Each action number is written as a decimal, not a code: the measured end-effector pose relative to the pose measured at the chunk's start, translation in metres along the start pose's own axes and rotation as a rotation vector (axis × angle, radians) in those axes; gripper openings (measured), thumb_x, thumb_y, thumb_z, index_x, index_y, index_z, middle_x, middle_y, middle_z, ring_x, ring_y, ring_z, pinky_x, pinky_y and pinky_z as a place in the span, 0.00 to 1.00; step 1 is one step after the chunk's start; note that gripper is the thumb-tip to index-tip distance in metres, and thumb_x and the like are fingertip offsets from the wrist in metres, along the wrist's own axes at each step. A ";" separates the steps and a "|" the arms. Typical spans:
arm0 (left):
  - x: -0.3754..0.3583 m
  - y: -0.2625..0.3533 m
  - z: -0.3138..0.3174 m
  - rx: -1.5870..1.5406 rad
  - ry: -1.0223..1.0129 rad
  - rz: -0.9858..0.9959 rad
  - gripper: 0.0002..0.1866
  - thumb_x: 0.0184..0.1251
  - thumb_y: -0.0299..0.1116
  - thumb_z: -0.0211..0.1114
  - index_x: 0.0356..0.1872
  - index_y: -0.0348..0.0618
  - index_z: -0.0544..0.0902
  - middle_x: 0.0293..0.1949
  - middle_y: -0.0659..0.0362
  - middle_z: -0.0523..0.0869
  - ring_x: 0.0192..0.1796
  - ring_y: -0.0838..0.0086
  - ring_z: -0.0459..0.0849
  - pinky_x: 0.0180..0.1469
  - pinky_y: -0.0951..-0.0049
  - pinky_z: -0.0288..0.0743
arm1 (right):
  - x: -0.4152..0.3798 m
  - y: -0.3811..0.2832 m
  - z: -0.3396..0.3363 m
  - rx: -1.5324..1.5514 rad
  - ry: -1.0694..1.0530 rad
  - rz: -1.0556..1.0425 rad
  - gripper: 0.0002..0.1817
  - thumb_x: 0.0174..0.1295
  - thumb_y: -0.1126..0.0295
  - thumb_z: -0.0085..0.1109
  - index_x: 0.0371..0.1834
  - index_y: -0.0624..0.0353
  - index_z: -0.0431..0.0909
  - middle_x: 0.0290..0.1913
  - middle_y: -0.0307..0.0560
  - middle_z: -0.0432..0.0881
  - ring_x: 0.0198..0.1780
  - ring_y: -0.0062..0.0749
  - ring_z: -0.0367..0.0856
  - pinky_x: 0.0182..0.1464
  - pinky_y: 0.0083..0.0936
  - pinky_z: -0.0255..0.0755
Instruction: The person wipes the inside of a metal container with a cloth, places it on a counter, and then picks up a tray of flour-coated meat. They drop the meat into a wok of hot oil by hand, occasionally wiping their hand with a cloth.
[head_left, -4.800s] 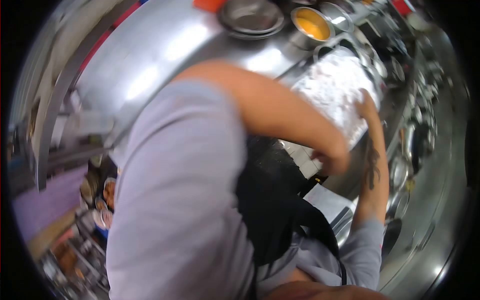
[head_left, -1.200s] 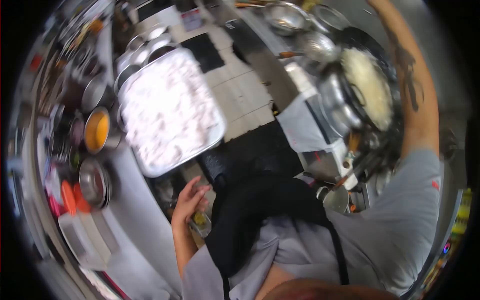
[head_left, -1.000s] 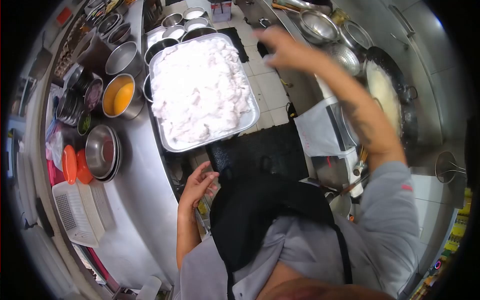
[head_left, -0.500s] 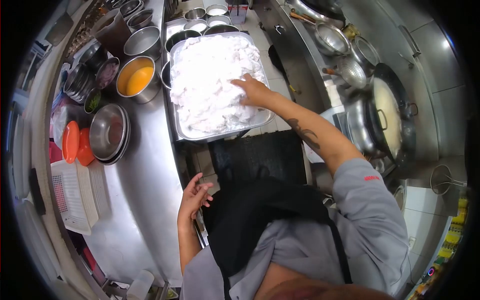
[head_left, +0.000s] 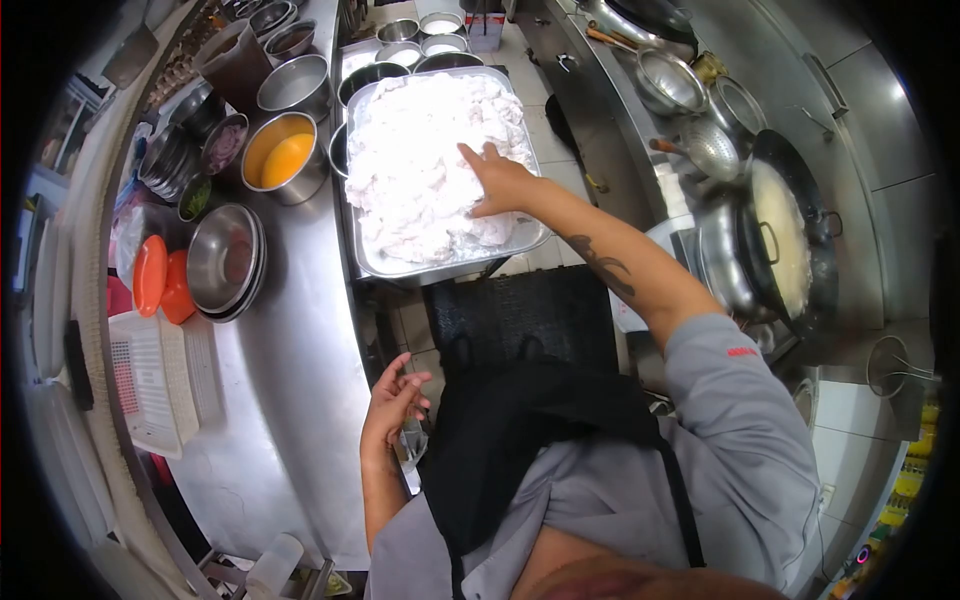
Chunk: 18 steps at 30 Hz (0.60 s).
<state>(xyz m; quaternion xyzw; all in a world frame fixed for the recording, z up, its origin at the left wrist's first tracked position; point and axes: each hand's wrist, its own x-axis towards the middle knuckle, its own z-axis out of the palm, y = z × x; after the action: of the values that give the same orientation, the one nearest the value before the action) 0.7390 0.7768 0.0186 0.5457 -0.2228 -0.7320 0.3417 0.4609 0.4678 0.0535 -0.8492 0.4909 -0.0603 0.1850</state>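
A large metal tray [head_left: 400, 268] is heaped with lumpy white, flour-coated pieces [head_left: 420, 150]. On the right side of the heap rests my right hand [head_left: 500, 182], its thumb and fingers spread and nothing in its grasp. My left hand [head_left: 395, 400] hangs in the air beside the steel counter's edge, below the tray, with loosely curled, separate fingers and nothing held. The forearm of the right arm reaches in from the right.
Along the left counter [head_left: 290, 400] stand a pot with orange liquid [head_left: 288, 160], stacked steel bowls [head_left: 225, 262], orange lids [head_left: 150, 275] and a white basket [head_left: 150, 385]. At right are a wok of pale liquid [head_left: 780, 240] and a perforated ladle [head_left: 712, 148].
My right hand has shifted slightly left on the white heap, and its fingers have spread wider. My left hand is nearly unchanged. The whole view has shifted a little.
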 end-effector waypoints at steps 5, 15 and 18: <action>-0.001 0.001 0.001 -0.016 -0.001 0.017 0.30 0.69 0.27 0.60 0.70 0.39 0.60 0.50 0.49 0.83 0.29 0.75 0.84 0.24 0.81 0.78 | 0.011 0.008 0.003 0.120 -0.032 0.009 0.45 0.43 0.59 0.72 0.69 0.48 0.63 0.60 0.71 0.65 0.53 0.60 0.76 0.55 0.40 0.73; -0.005 0.004 0.001 -0.031 0.008 0.014 0.30 0.69 0.27 0.60 0.70 0.40 0.60 0.49 0.49 0.83 0.30 0.74 0.84 0.25 0.81 0.78 | 0.033 0.018 -0.025 0.546 0.224 -0.118 0.30 0.49 0.71 0.69 0.59 0.62 0.74 0.48 0.53 0.80 0.47 0.30 0.80 0.47 0.25 0.75; -0.001 0.005 0.002 -0.027 -0.009 0.034 0.30 0.70 0.27 0.60 0.70 0.39 0.60 0.49 0.49 0.83 0.30 0.74 0.84 0.25 0.81 0.78 | 0.040 0.016 -0.053 0.737 0.228 -0.062 0.30 0.49 0.70 0.70 0.58 0.63 0.74 0.46 0.52 0.82 0.41 0.26 0.80 0.43 0.22 0.75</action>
<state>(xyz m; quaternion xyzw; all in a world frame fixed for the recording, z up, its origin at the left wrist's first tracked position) 0.7389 0.7743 0.0228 0.5340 -0.2237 -0.7315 0.3603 0.4535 0.4127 0.0937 -0.7280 0.4280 -0.3323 0.4201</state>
